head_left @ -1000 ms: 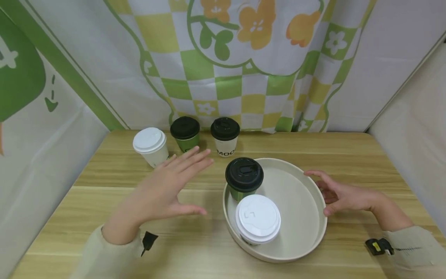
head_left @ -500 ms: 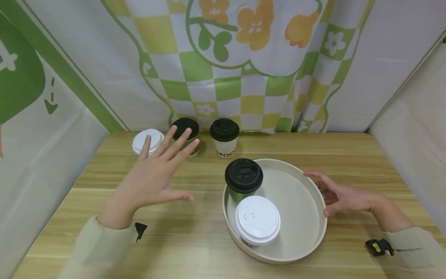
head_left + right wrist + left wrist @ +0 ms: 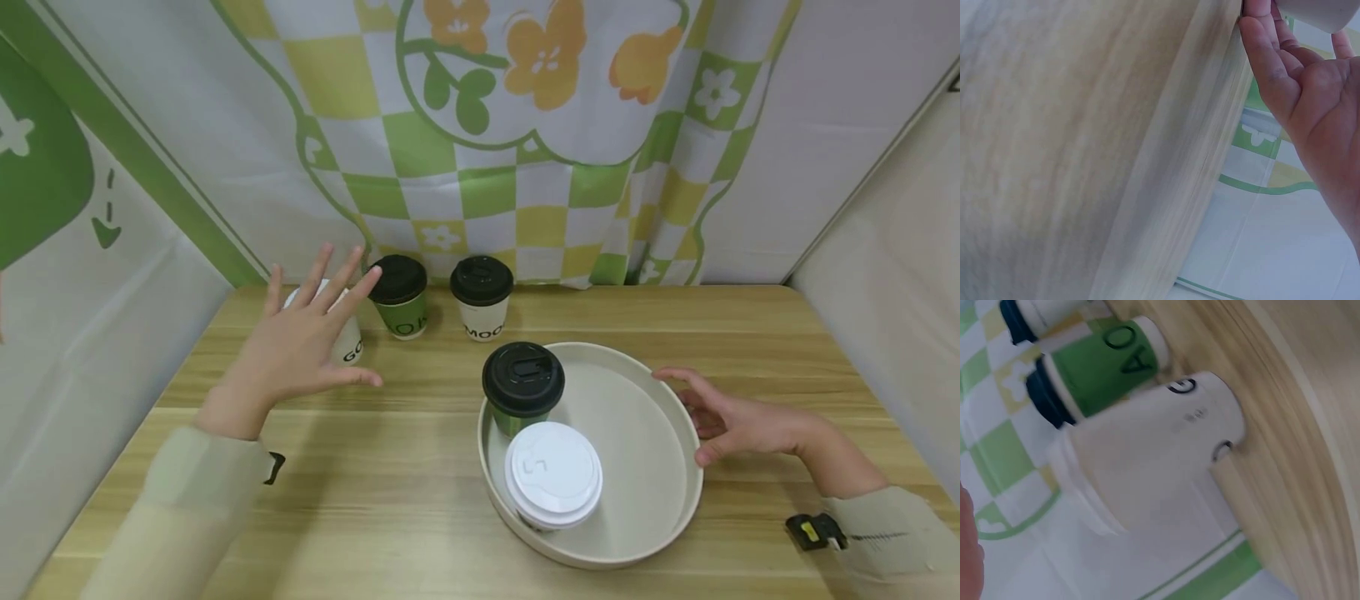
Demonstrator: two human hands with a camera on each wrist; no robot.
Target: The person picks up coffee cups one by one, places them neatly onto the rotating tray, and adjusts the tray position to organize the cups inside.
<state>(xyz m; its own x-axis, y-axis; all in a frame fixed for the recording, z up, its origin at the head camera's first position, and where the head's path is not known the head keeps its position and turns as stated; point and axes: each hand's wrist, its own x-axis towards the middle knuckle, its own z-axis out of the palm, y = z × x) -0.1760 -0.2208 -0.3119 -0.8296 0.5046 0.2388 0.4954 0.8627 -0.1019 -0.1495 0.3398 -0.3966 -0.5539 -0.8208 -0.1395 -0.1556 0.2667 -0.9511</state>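
My left hand [image 3: 288, 354] is spread wide, palm down, in front of a white paper cup [image 3: 348, 340] with a white lid. In the head view it covers much of that cup; the left wrist view shows the cup's side [image 3: 1154, 447] in full, apart from the fingers. My right hand [image 3: 738, 423] holds the right rim of a round cream tray [image 3: 645, 467], thumb and forefinger at the edge, other fingers bent against its outer wall. On the tray's left side stand a green cup with a black lid [image 3: 523, 379] and a white-lidded cup [image 3: 553, 471].
Along the table's back stand a green cup [image 3: 403, 312] with a black lid and a white cup [image 3: 483, 317] with a black lid. Behind them hangs a checked floral curtain [image 3: 540, 183]. The wooden table [image 3: 390, 483] meets fabric walls at both sides.
My left hand has moved left and back, its fingers spreading wider, to come over the white-lidded cup at the back left. The right hand and tray have stayed in place.
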